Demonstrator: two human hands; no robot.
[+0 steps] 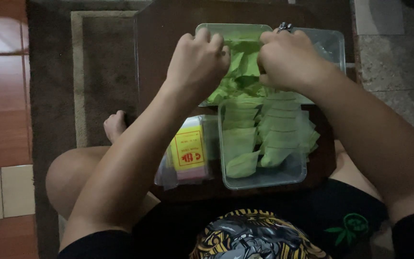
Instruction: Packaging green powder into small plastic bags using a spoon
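Head view: left hand [198,60], right hand [287,60] pinch green paper [243,64].

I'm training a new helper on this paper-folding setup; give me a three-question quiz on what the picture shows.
1. True or false: both the left hand and the right hand pinch the same piece of green paper.
2. Which holds the neat overlapping rows of folded green papers?
A. the near clear plastic container
B. the far clear plastic container
C. the brown rug
3. What lies just left of the near container?

Key:
1. True
2. A
3. A clear plastic bag holding a yellow and pink paper pack.
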